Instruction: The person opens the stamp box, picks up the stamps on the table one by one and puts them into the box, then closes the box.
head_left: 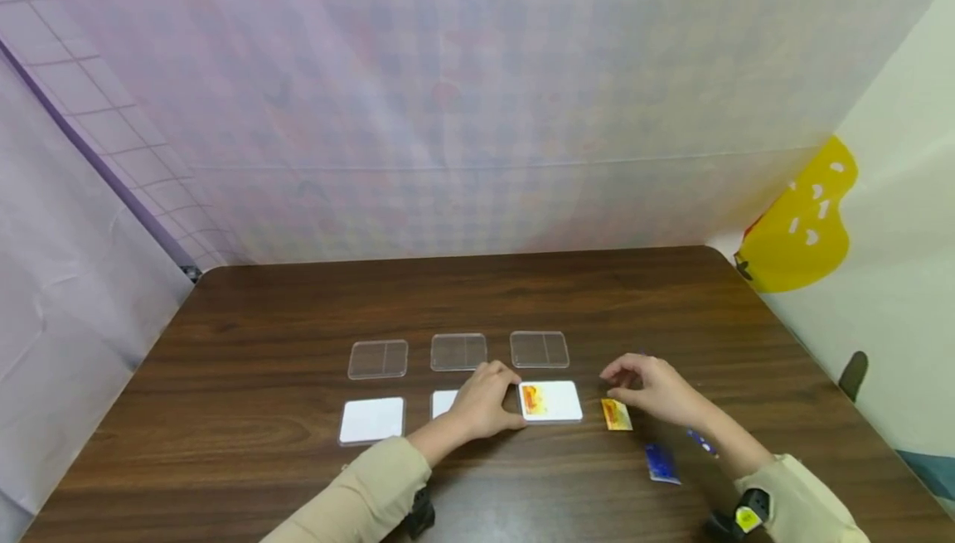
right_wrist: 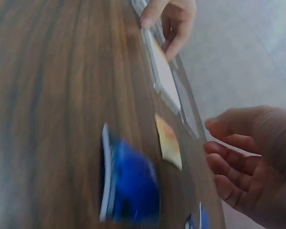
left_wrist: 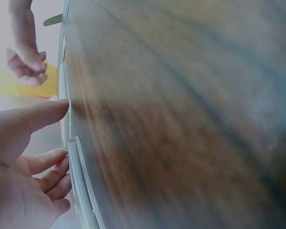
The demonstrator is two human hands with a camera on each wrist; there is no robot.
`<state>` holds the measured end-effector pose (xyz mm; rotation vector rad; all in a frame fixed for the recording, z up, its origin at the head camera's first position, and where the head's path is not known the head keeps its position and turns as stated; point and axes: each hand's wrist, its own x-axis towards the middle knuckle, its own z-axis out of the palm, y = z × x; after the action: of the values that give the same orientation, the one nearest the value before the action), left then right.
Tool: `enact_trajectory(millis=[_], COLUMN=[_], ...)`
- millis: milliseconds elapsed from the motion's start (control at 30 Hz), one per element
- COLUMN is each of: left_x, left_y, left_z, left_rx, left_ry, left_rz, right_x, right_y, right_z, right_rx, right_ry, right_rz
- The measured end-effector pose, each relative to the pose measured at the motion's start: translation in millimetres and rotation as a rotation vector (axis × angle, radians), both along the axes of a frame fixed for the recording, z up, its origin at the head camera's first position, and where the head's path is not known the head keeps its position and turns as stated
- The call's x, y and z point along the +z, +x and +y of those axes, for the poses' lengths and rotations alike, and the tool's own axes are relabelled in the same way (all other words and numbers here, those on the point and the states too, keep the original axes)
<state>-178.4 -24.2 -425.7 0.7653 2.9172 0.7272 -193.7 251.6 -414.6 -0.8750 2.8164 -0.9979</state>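
My left hand [head_left: 483, 404] holds the left end of a flat clear case with a white top [head_left: 559, 400], its thumb at the near edge and fingertips at the far edge. An orange-and-yellow picture piece [head_left: 533, 399] lies on the left part of that white top. To the right, my right hand [head_left: 656, 392] hovers by a small orange-and-yellow picture piece [head_left: 616, 414] lying on the table. Its fingers are loosely bent, with nothing between them in the right wrist view. Nearer me lies a blue piece [right_wrist: 133, 183], slightly curved.
Two more white-topped cases [head_left: 371, 420] lie to the left, one partly hidden by my left hand. Behind them is a row of three clear plastic lids [head_left: 458, 352]. A blue-and-white piece [head_left: 702, 442] lies partly under my right forearm. The wooden table [head_left: 224, 344] meets hanging cloth behind.
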Motion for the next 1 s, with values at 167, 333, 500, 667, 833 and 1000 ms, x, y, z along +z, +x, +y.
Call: enact_trajectory(millis=[167,333,500,667,833,1000], left_x=[-1.0,-1.5,-2.4,-3.1,-3.9,-3.8], left_y=[-0.1,-0.9,-1.9,-2.3,-2.3,-2.4], left_z=[-0.8,-0.7,0.1,0.1,0.3,0.1], left_rx=[0.000,0.003,-0.001,-0.002,-0.002,-0.001], left_ry=[-0.004,0.001,-0.001,-0.001,-0.004,-0.008], left_rz=[0.009,0.011,0.013,0.016,0.014,0.016], right_x=[-4.1,-8.3,-6.7,-1.7,-0.1,-0.9], right_y=[5.4,5.7,3.4,1.1,-0.8,-2.1], right_z=[13.5,16.3,14.5,11.5,10.0,10.5], right_rx=[0.044,0.032,0.048,0.077,0.099,0.108], right_ry=[0.091,0.152,0.187,0.198,0.185,0.132], right_rz=[-0.021,-0.049,-0.050,-0.075,-0.110,-0.172])
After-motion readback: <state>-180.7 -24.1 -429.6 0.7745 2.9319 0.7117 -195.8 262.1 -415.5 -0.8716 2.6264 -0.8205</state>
